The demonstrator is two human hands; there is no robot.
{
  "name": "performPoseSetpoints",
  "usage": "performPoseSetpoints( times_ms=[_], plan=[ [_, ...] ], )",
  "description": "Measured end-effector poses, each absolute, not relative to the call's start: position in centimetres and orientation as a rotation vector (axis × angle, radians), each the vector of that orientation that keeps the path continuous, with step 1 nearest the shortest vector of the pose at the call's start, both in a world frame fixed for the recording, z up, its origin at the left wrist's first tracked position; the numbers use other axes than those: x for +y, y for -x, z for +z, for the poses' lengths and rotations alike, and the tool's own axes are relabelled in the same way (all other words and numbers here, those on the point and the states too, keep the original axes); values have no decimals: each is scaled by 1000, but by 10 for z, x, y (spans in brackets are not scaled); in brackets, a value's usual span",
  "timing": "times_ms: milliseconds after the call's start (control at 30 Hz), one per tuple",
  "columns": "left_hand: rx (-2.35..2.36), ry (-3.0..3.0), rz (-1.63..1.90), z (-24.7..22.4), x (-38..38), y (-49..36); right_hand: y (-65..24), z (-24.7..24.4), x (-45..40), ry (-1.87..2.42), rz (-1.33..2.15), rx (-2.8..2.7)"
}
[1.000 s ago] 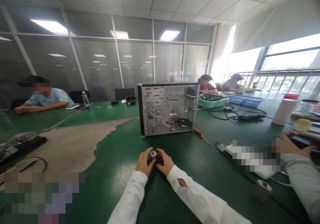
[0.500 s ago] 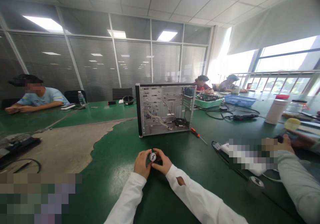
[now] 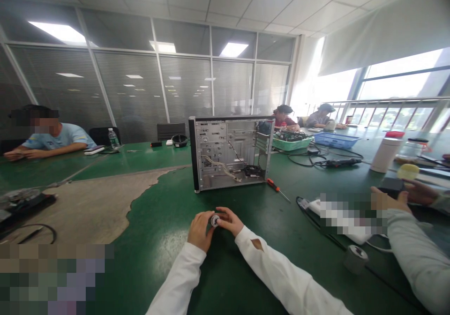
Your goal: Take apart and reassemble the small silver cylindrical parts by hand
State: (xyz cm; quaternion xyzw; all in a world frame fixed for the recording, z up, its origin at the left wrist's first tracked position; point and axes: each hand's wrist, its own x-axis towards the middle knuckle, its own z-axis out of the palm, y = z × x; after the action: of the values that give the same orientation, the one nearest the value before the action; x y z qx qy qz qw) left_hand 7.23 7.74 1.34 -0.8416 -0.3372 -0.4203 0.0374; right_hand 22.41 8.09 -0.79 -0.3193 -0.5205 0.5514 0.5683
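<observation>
A small round object with a pale top (image 3: 215,220) is between my two hands, low over the green table. My left hand (image 3: 201,230) is curled around its left side. The thumb and fingers of my right hand (image 3: 230,221) touch it from the right. Beyond my hands an open metal computer case (image 3: 232,153) stands upright, with loose wires and a black fan inside. A red and black screwdriver (image 3: 277,189) lies by the case's right corner.
On the right are a white power strip (image 3: 346,221), a grey cylinder (image 3: 356,258), a white bottle (image 3: 387,152) and a co-worker's hands (image 3: 392,200). Green (image 3: 291,144) and blue (image 3: 336,140) baskets stand behind. Bare brown patch (image 3: 105,202) at left.
My right thumb has moved onto the round object's face, and the object looks slightly tilted. The co-worker's hands on the right have shifted, showing a dark box. The view has moved slightly.
</observation>
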Motion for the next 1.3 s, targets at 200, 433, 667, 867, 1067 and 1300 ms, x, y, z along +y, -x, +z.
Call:
performPoseSetpoints(
  times_ms=[200, 433, 667, 867, 1067, 1300],
  plan=[
    [-972, 2586, -1268, 13, 76, -73, -225, -7, 79, 730, 1367, -1194],
    [-986, 2579, -1225, 14, 73, -74, -223, -8, 78, 688, 1389, -1111],
    [-1066, 2627, -1256, 9, 76, -74, -224, -9, 75, 807, 1201, -1241],
    [-1243, 2693, -1412, 8, 74, -76, -220, 2, 64, 935, 810, -1473],
    [-1316, 2848, -1578, 12, 72, -80, -220, 15, 54, 1012, 533, -1636],
    [-1351, 3145, -1960, 0, 76, -80, -229, 9, 61, 1037, 278, -1771]
  ],
)
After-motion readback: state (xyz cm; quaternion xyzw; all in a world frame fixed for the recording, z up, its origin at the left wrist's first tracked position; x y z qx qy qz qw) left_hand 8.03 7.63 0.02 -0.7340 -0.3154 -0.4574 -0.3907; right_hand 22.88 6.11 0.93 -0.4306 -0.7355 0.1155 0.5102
